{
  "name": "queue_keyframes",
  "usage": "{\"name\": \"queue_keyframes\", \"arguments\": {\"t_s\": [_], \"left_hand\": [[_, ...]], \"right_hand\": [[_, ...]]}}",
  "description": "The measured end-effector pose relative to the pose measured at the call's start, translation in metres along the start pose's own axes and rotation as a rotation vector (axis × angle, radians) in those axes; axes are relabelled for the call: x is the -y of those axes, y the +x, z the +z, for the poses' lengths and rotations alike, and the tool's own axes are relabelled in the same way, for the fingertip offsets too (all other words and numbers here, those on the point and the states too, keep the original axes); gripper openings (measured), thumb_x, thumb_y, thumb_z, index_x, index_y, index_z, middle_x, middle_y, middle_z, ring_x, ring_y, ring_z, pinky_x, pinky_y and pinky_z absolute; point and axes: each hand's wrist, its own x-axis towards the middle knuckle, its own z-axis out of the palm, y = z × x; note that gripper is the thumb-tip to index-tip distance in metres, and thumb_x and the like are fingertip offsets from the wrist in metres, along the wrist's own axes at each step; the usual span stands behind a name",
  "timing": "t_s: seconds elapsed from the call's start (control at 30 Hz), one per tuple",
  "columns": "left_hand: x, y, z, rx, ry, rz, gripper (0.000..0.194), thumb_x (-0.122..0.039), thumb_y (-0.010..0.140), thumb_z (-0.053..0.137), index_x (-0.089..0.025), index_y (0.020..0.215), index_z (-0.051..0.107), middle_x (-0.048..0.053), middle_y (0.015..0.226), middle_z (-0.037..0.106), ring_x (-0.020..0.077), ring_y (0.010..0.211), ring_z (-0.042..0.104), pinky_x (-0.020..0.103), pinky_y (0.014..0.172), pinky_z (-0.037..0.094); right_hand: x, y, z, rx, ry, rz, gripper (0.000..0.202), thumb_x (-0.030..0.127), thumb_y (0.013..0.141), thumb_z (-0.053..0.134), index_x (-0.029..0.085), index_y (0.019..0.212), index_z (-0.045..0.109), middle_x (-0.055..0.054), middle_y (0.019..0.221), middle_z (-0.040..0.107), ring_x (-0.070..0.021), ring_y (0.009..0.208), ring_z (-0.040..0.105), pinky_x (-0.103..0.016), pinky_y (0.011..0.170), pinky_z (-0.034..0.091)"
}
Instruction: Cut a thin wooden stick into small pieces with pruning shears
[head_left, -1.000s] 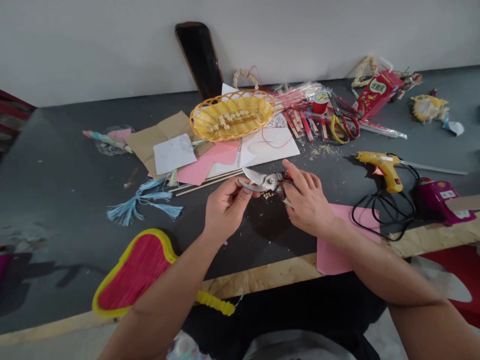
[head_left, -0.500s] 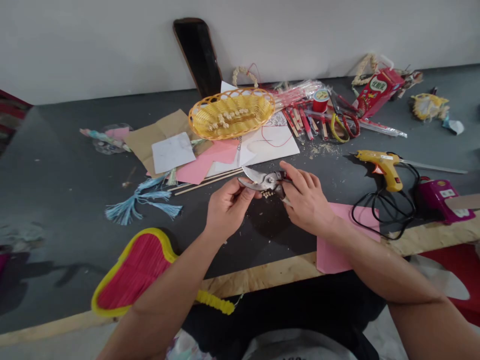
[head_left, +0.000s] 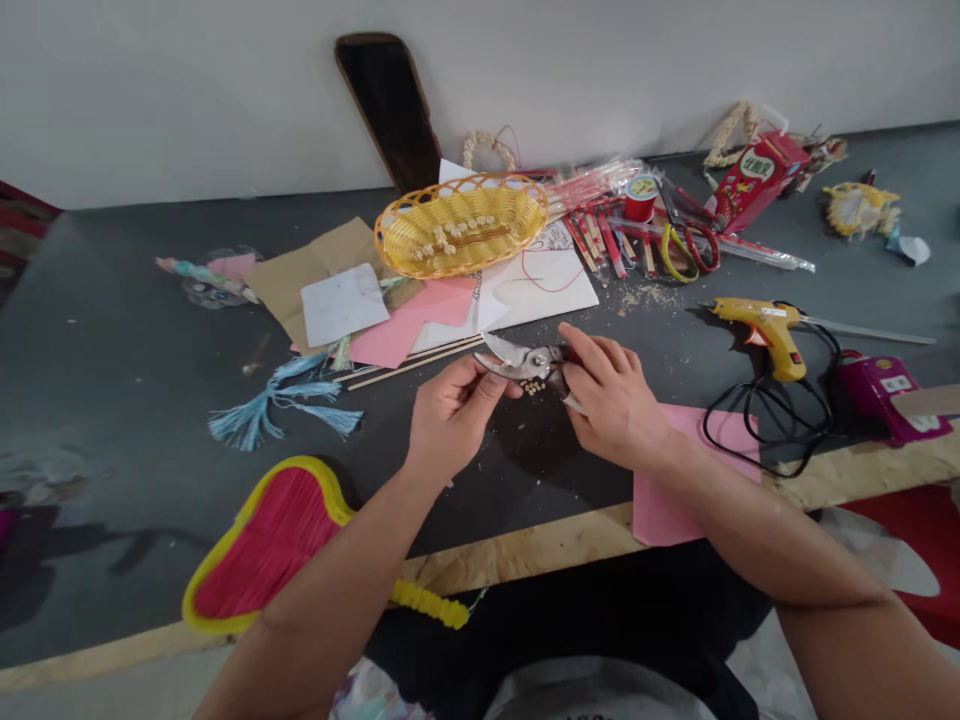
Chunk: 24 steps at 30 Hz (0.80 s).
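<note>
From where I stand, the dark worktable (head_left: pixel 525 500) is strewn with craft supplies: taking the pruning shears (head_left: pixel 538 362) as the clock's centre, a crimson, yellow-rimmed hand fan (head_left: pixel 259 530) lies at eight, a yellow woven basket (head_left: pixel 528 212) at eleven, a hot-glue gun (head_left: pixel 776 325) at three, and a red drink carton (head_left: pixel 766 172) at two. The right hand (head_left: pixel 619 410) is clenched round the shears' handles; the left hand (head_left: pixel 450 420) pinches a thin pale piece, mostly hidden, by the parted blades. Just under them, at six, sits a cluster of cut bits (head_left: pixel 533 387), so snipping seems well begun; the slim sticks (head_left: pixel 397 373) at nine look whole, so plenty may remain. The carton appears to read 优酸乳; the glue gun's label is too small to make out.
</note>
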Motion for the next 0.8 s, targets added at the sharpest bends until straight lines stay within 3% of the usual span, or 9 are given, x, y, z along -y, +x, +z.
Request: {"name": "queue_keyframes", "arguments": {"t_s": [0.33, 0.5, 0.8], "left_hand": [[0.0037, -0.0018, -0.0008, 0.003, 0.001, -0.003, 0.027, -0.043, 0.093, 0.064, -0.019, 0.086, 0.073, 0.003, 0.074, 0.075, 0.0136, 0.064, 0.065, 0.025, 0.060, 0.048], [0.0031, -0.0034, -0.0018, 0.000, 0.037, 0.022, 0.027, -0.042, 0.094, 0.063, -0.019, 0.083, 0.073, 0.003, 0.073, 0.075, 0.0140, 0.064, 0.065, 0.026, 0.062, 0.050], [0.0003, -0.0072, -0.0003, -0.016, 0.077, 0.048, 0.024, -0.039, 0.094, 0.064, -0.020, 0.084, 0.074, 0.002, 0.073, 0.076, 0.0141, 0.066, 0.067, 0.026, 0.064, 0.052]], "right_hand": [[0.0007, 0.0000, 0.0005, 0.030, 0.055, 0.014, 0.031, 0.015, 0.086, 0.052, 0.018, 0.116, 0.059, -0.016, 0.156, 0.045, -0.0331, 0.127, 0.047, -0.049, 0.100, 0.042], [-0.0012, -0.0004, 0.0004, 0.027, 0.031, 0.031, 0.022, 0.019, 0.089, 0.052, 0.018, 0.109, 0.060, -0.019, 0.156, 0.042, -0.0351, 0.122, 0.051, -0.049, 0.093, 0.045], [-0.0030, 0.0017, 0.0043, 0.024, 0.026, 0.032, 0.021, 0.036, 0.096, 0.056, 0.019, 0.102, 0.066, -0.014, 0.139, 0.057, -0.0303, 0.110, 0.057, -0.046, 0.090, 0.046]]}}
